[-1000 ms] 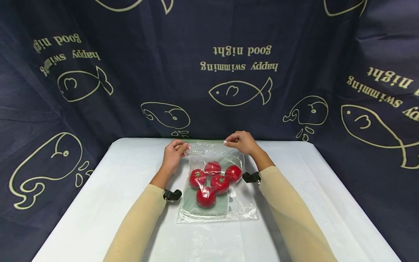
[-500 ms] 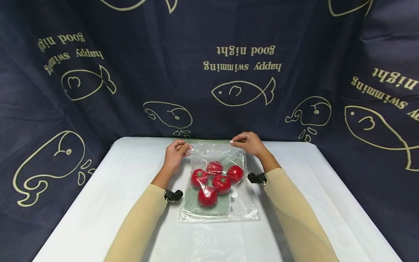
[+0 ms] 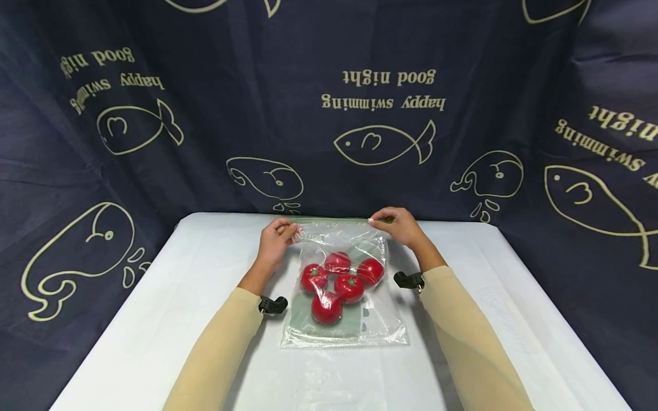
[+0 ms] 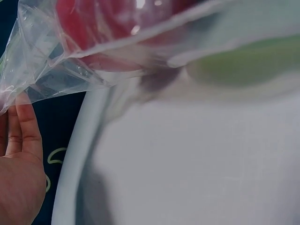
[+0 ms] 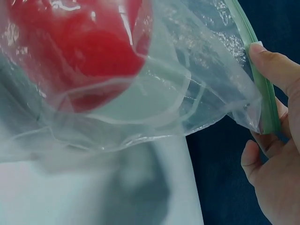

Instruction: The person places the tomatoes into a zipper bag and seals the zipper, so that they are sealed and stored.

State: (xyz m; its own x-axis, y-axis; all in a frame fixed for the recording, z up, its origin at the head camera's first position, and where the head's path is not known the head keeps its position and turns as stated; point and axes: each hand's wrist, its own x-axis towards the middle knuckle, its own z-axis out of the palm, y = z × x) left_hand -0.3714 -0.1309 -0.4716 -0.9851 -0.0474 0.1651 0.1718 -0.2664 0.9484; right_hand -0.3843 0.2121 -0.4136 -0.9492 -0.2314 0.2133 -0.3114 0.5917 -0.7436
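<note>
A clear slider zip bag point(image 3: 382, 311) lies on the table with several red tomatoes point(image 3: 326, 307) inside. A green zip strip point(image 3: 329, 220) runs along its far edge. My left hand point(image 3: 273, 242) pinches the bag's far left corner. At the other end, my right hand point(image 3: 403, 225) pinches the small white slider point(image 3: 370, 221) on the strip, close to the far right corner. In the right wrist view, the thumb rests at the slider on the green strip point(image 5: 265, 91), with other fingers behind it. In the left wrist view, the left fingers point(image 4: 26, 126) hold crumpled film, their tips partly hidden.
The table point(image 3: 205, 319) has a white cover. A dark blue curtain point(image 3: 288, 103) printed with fish and whales hangs right behind its far edge. Each wrist wears a black camera mount point(image 3: 272, 305).
My right hand has slid rightward along the green strip with the slider. My left hand still grips the left corner. The head view has shifted slightly.
</note>
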